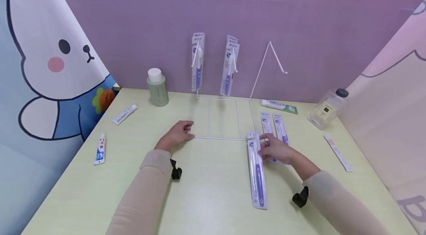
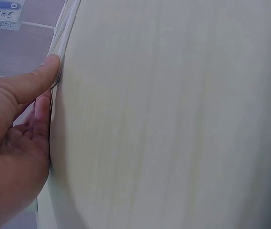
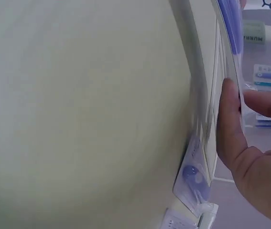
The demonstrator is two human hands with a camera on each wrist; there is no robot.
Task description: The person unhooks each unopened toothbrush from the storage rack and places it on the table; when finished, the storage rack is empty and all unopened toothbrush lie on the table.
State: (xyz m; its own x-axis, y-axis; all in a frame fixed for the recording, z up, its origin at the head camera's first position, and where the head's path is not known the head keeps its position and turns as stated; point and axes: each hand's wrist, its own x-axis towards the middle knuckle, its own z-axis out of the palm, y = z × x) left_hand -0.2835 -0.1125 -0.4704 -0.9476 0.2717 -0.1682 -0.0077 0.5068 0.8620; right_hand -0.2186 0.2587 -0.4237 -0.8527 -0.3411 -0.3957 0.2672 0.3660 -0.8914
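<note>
A packaged purple toothbrush point(image 1: 257, 175) is pinched near its upper end between the thumb and fingers of my right hand point(image 1: 274, 148). In the right wrist view its clear pack point(image 3: 233, 45) passes between thumb and finger. My left hand point(image 1: 178, 134) holds the front left corner of the white wire rack point(image 1: 219, 138), thumb point(image 2: 49, 71) on the wire. Packaged toothbrushes hang on the rack's left hook point(image 1: 198, 61) and middle hook point(image 1: 229, 66); the right hook point(image 1: 277, 57) is bare. Two more packs point(image 1: 280, 127) lie beside the right hand, partly hidden by it.
A green bottle point(image 1: 158, 90) stands behind on the left, with two toothpaste tubes point(image 1: 124, 114) nearer. At right are a green-and-white tube point(image 1: 279, 106), a clear bottle with a black cap point(image 1: 327, 109) and a slim white strip point(image 1: 337, 153). A purple cloth point(image 1: 149, 24) backs the table.
</note>
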